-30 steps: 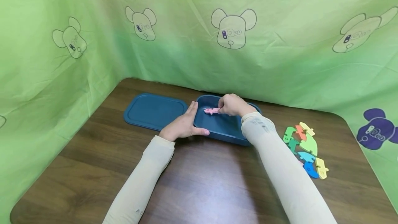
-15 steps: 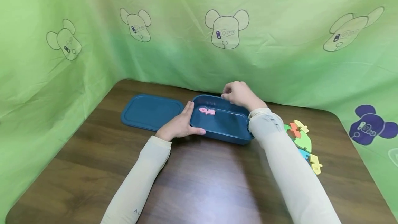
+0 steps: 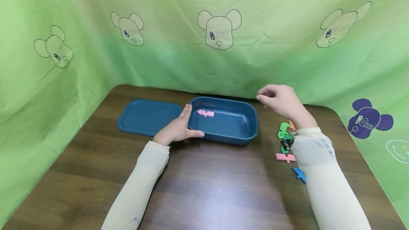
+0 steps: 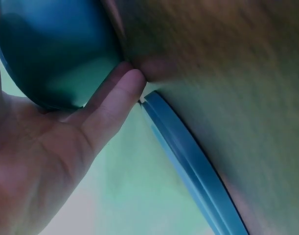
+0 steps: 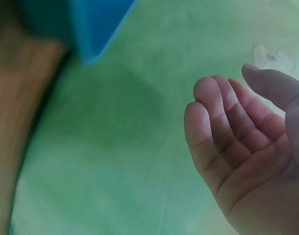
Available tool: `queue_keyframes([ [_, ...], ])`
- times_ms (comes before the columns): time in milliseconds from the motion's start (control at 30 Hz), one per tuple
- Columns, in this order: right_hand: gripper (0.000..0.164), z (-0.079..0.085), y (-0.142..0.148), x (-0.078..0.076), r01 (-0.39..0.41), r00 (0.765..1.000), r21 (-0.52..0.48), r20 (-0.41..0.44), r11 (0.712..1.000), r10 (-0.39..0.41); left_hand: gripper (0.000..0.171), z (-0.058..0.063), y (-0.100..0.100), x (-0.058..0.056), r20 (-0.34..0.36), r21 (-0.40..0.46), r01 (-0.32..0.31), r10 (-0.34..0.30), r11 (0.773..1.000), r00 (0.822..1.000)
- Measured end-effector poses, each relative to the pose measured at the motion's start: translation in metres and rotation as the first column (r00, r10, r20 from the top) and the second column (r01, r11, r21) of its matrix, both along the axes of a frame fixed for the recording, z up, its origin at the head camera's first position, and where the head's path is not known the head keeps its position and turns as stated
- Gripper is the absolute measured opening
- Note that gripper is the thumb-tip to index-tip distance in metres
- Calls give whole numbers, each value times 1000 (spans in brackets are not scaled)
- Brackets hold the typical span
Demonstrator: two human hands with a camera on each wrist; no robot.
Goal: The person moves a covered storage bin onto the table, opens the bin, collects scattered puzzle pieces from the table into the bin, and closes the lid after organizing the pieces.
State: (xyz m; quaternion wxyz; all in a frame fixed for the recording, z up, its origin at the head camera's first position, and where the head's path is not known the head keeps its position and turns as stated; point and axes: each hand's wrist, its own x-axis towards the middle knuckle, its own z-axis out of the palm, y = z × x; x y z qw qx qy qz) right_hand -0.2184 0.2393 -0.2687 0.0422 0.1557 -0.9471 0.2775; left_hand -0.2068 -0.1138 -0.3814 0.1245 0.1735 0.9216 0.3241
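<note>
Nearest on the table (image 3: pixel 223 187), R side, a blue piece (image 3: pixel 299 175), a pink bar (image 3: pixel 284 157) and a green piece (image 3: pixel 283 130) sit loose, prob. to be w/in easy reach. L hand (image 3: pixel 175 127), fingers straight and gripping nothing, rests on the box (image 3: pixel 229 140) at its left end, prob. to steady it, w/ a pink piece (image 3: pixel 206 113) inside and the lid (image 3: pixel 150 116) parked left, prob. for access. R hand (image 3: pixel 282 103), loosely curled, nothing held, hovers right of the box.
</note>
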Motion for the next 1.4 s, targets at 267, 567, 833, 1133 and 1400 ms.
queue_keyframes([
  [267,30,-31,81,21,82,996,76,40,994,-85,126,0,0,2,-5,3,12,-12,1000,1000],
  [567,30,-74,162,15,171,968,161,156,972,-196,126,-2,-1,2,-25,-5,14,-14,1000,1000],
  [833,26,-98,185,2,161,952,276,208,948,-222,126,-1,0,3,-22,-7,11,-11,1000,1000],
  [1133,22,-107,187,-4,185,954,307,171,933,-246,126,-2,1,3,-10,-8,3,-3,1000,1000],
  [1400,28,-109,193,0,203,954,273,162,940,-252,127,0,-1,2,-8,8,16,-16,1000,1000],
])
